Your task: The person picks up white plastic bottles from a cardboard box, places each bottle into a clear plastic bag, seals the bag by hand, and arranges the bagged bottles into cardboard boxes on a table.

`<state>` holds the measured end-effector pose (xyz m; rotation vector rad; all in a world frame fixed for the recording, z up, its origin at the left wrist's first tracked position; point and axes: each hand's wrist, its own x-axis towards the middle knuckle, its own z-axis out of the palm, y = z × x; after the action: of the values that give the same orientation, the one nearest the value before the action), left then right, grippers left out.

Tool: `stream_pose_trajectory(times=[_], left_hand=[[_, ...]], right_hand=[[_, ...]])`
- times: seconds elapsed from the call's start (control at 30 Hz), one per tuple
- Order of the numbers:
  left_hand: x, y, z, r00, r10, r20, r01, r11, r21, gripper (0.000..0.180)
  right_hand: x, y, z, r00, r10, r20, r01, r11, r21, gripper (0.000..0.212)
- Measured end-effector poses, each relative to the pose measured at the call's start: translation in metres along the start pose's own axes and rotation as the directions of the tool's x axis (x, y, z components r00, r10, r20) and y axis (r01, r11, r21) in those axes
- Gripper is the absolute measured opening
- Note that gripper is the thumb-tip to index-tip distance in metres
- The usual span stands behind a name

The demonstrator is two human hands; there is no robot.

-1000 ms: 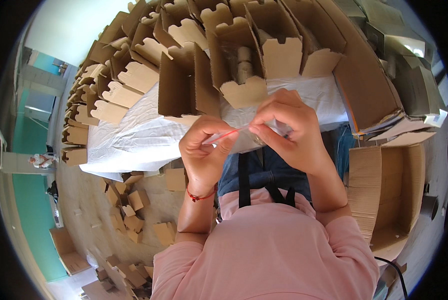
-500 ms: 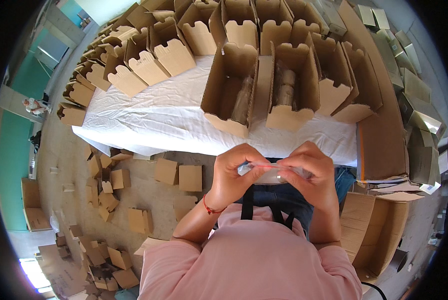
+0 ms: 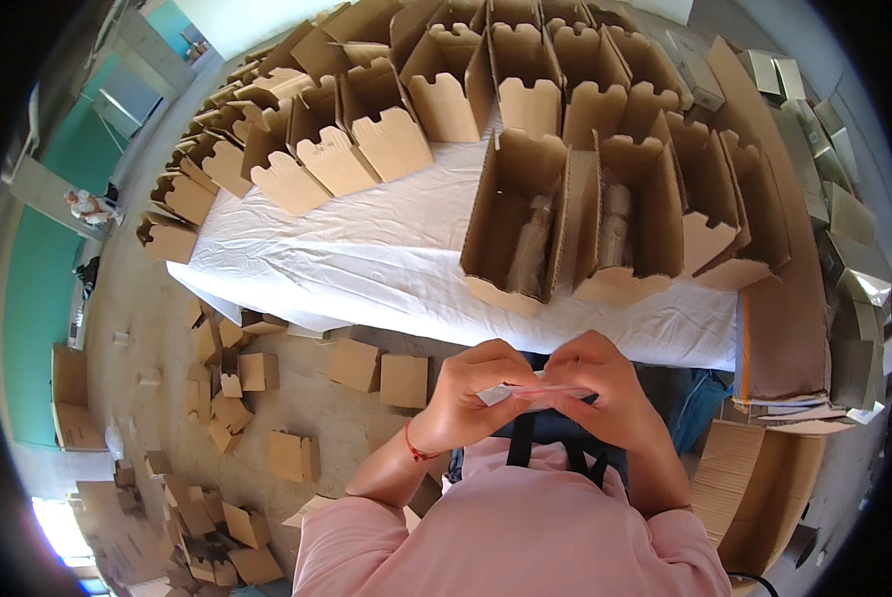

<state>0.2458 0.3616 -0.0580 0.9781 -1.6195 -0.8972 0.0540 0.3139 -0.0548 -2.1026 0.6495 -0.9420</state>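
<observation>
Before my chest, my left hand (image 3: 471, 393) and my right hand (image 3: 605, 393) pinch a small clear plastic bag (image 3: 547, 391) between thumbs and fingertips. A pink-red strip runs along the bag's upper edge. Its contents, if any, cannot be made out. The fingers of both hands nearly meet above the strip. Beyond the hands stands an open cardboard box (image 3: 503, 296) with a plastic-wrapped, bottle-shaped thing (image 3: 532, 247) lying in it. Beside it on the right, a second open box (image 3: 623, 287) holds a similar wrapped thing (image 3: 614, 229).
A white cloth (image 3: 366, 269) covers the table, with rows of open cardboard boxes (image 3: 396, 144) along its far side. Small cartons (image 3: 404, 381) lie scattered on the floor at left. A large open carton (image 3: 764, 488) stands at my right, below stacked grey-green boxes (image 3: 849, 214).
My hands have come closer together on the bag, and less of its clear film shows below the fingers. The whole view has shifted, so the table and boxes appear lower and farther right.
</observation>
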Motion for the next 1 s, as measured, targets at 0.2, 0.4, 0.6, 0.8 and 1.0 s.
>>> stream_pose_trajectory(times=[0.2, 0.4, 0.6, 0.8, 1.0], left_hand=[[0.092, -0.025, -0.105, 0.891, 0.233, -0.389, 0.017, 0.839, 0.543, 0.011], [0.189, -0.131, -0.197, 0.91, 0.309, -0.276, 0.204, 0.243, 0.948, 0.026], [0.172, -0.104, -0.189, 0.994, 0.078, -0.072, 0.05, 0.25, 0.967, 0.013], [0.091, -0.029, -0.158, 0.983, -0.051, 0.176, -0.142, 0.397, 0.907, 0.014], [0.045, 0.039, -0.13, 0.968, -0.06, 0.245, -0.11, 0.774, 0.624, 0.056]], right_hand=[[-0.011, 0.019, 0.015, 0.992, 0.121, 0.02, -0.122, 0.99, 0.073, 0.011], [-0.018, 0.018, 0.02, 0.993, 0.107, 0.051, -0.112, 0.986, 0.123, 0.011], [-0.025, 0.028, 0.015, 0.974, 0.211, 0.083, -0.224, 0.949, 0.221, 0.01], [-0.014, 0.021, 0.017, 0.976, 0.209, 0.065, -0.218, 0.948, 0.231, 0.008], [0.001, 0.005, 0.002, 0.982, 0.187, 0.018, -0.181, 0.917, 0.357, 0.008]])
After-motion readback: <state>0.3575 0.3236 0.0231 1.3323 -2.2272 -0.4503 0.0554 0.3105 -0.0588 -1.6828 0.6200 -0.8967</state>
